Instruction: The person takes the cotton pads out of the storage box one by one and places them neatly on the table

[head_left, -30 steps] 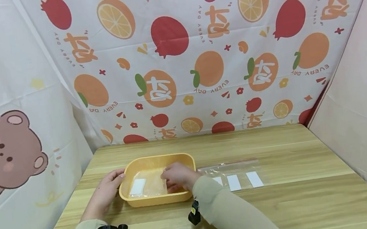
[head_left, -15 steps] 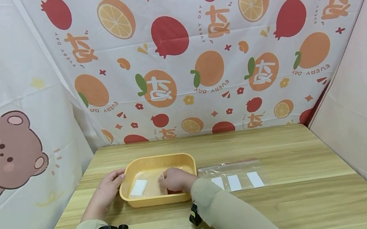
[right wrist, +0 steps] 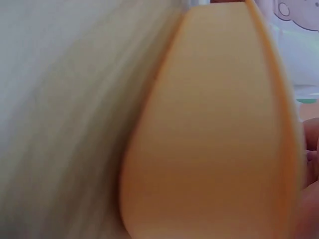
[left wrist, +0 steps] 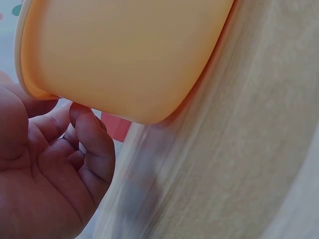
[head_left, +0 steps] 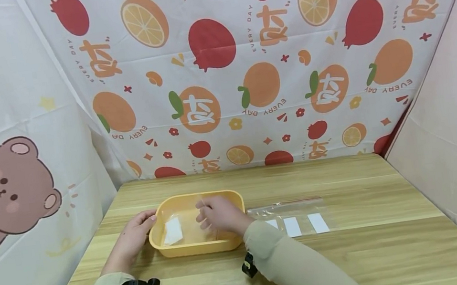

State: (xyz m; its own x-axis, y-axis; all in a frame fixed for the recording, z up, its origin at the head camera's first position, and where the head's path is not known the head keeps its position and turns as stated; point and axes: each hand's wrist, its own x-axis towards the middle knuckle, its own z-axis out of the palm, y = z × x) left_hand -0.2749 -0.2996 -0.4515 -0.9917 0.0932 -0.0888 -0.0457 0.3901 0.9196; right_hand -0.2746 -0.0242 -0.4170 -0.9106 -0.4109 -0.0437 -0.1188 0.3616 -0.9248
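Left hand (head_left: 137,228) gripping left rim of yellow tray (head_left: 199,248), lower centre of frame; right hand (head_left: 222,214) hovering over tray's right half, hold unclear; white-labelled bag (head_left: 173,230) lying between.

Yellow tray (head_left: 199,248), rounded corners, stood upright on its base, left end between thumb and fingers of the left hand (head_left: 134,232). Inside, left of the right hand's (head_left: 220,214) blurred fingers, lay a white card (head_left: 172,230).

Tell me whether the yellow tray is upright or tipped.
Upright: the yellow tray sits flat on the table, open top facing up, the left hand at its rim.
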